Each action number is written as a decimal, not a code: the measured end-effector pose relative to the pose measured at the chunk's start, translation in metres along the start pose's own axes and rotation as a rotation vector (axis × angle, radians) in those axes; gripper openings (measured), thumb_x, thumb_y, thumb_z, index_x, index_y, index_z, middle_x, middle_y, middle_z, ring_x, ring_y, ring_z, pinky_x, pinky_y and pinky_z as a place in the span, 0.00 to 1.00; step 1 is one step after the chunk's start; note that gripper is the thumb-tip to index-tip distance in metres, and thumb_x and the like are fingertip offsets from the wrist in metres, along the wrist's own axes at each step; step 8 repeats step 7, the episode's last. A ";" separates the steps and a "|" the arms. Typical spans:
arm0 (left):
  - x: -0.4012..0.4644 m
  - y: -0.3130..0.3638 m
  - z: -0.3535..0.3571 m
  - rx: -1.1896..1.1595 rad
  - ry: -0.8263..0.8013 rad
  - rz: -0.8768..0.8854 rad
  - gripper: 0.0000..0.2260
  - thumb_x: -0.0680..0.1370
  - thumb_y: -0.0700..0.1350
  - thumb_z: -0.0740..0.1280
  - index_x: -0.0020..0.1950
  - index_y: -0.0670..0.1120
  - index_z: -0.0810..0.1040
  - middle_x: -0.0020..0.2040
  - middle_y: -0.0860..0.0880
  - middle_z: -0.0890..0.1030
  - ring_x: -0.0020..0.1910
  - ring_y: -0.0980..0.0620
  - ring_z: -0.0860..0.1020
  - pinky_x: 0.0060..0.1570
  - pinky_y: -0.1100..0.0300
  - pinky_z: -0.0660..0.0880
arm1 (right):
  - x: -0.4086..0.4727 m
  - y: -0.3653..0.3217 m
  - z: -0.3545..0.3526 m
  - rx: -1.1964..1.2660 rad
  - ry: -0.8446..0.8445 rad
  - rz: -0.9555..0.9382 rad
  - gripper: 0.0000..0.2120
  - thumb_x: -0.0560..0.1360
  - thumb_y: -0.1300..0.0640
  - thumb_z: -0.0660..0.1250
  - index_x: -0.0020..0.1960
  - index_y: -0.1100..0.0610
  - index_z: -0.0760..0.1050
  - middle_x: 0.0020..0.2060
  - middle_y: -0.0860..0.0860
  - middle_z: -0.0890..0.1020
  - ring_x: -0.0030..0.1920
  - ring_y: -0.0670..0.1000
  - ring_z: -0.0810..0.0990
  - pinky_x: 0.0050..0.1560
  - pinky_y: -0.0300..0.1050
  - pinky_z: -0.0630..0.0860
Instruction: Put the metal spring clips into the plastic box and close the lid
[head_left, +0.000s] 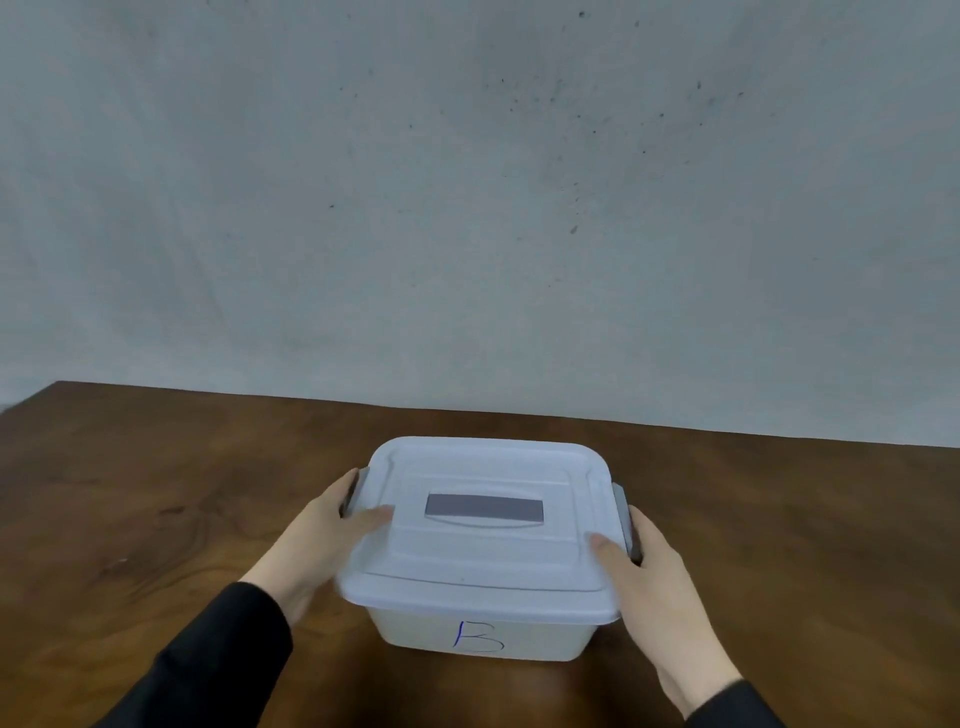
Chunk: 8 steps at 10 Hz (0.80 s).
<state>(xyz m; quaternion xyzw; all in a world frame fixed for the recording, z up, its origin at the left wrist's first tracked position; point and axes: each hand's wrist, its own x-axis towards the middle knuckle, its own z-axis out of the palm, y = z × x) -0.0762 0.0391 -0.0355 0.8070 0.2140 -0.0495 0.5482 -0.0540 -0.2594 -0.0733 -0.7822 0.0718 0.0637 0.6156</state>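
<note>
Translucent white box (470, 636) with blue "B" (477, 637), pale lid (483, 540), grey latches (625, 519), brown wood-grain table (156, 519).

White plastic box (483, 631), blue "B" on front, upright on table; lid (483, 519) on, grey handle flat.

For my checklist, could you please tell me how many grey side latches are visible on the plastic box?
2: one latch on the box's left end under the left hand, one latch on its right end by the right hand. None seem hidden.
</note>
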 end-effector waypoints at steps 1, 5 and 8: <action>0.005 -0.006 0.000 -0.070 0.008 -0.011 0.31 0.78 0.50 0.69 0.78 0.53 0.60 0.64 0.52 0.77 0.56 0.48 0.80 0.54 0.48 0.80 | 0.000 0.000 0.002 -0.071 -0.008 -0.032 0.26 0.78 0.48 0.67 0.74 0.46 0.64 0.56 0.41 0.79 0.52 0.45 0.80 0.40 0.33 0.79; 0.016 -0.012 0.005 0.097 0.013 0.113 0.29 0.83 0.49 0.58 0.81 0.53 0.49 0.74 0.51 0.69 0.57 0.52 0.73 0.57 0.55 0.75 | -0.013 -0.014 0.009 -0.166 0.013 -0.074 0.27 0.81 0.51 0.63 0.77 0.47 0.60 0.46 0.32 0.74 0.43 0.39 0.77 0.28 0.26 0.74; 0.004 -0.012 -0.005 -0.129 0.002 0.093 0.33 0.81 0.56 0.61 0.81 0.55 0.48 0.77 0.58 0.61 0.73 0.50 0.66 0.68 0.51 0.67 | -0.028 -0.021 0.006 -0.146 0.071 -0.048 0.32 0.79 0.44 0.63 0.80 0.43 0.54 0.66 0.40 0.73 0.61 0.45 0.76 0.60 0.43 0.74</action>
